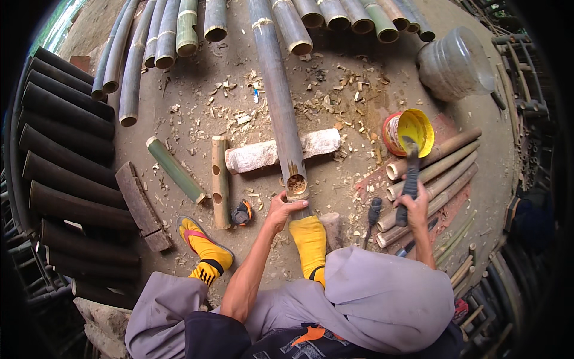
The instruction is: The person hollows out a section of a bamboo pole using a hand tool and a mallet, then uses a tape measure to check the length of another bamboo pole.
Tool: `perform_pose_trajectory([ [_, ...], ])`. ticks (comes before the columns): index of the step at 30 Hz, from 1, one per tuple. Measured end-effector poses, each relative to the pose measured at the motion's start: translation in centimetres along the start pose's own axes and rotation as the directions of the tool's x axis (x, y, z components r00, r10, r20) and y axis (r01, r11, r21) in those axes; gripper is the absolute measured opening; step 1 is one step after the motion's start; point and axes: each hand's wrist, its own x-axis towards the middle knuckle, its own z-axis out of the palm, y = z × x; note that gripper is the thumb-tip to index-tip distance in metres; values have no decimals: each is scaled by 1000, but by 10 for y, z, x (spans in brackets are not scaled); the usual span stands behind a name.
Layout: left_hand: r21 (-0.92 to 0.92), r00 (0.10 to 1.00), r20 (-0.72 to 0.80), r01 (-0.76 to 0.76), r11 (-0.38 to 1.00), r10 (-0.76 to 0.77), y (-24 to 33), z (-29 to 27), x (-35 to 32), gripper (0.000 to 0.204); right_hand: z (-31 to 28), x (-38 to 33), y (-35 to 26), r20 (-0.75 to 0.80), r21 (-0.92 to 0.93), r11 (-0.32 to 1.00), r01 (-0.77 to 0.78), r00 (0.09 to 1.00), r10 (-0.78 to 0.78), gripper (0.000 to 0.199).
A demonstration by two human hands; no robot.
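Observation:
A long grey-brown bamboo pole [276, 90] runs away from me, resting across a pale, rough log [254, 157]. Near its close end is a cut hole [296, 184] with chips inside, and dark wet-looking marks lie just above it. My left hand [286, 209] grips that end from the left side, thumb across the top. On the right, my right hand [417, 209] is closed around a black-wrapped tool handle [410, 182]. The tool's metal end reaches into a yellow-lined tub [424, 128]; whether it touches the inside, I cannot tell. My yellow-socked foot is by the pole's end.
Several bamboo poles [185, 30] lie at the back. A short piece with holes [220, 179], a green piece [176, 170] and an orange-black tape measure [242, 213] sit left. Another black-handled tool [373, 212], cut bamboo lengths [445, 179] and a clear plastic container [457, 63] are right.

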Motion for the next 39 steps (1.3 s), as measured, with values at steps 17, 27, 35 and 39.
perform_pose_trajectory([
  [17,-373,947,313,190,908,-70,40,85,-59,53,80,-6,-31,753,-512,568,644,655,-65,73],
  [27,-875,978,200,206,438,-62,21,110,-24,38,108,93,-63,961,-215,19,976,209,180,53],
  [35,-699,936,27,269,662,-352,45,99,-30,26,110,87,-52,938,-326,488,810,214,272,71],
  [39,-462,879,-25,412,785,-476,60,84,-32,27,116,45,-32,864,-496,675,546,386,322,69],
])
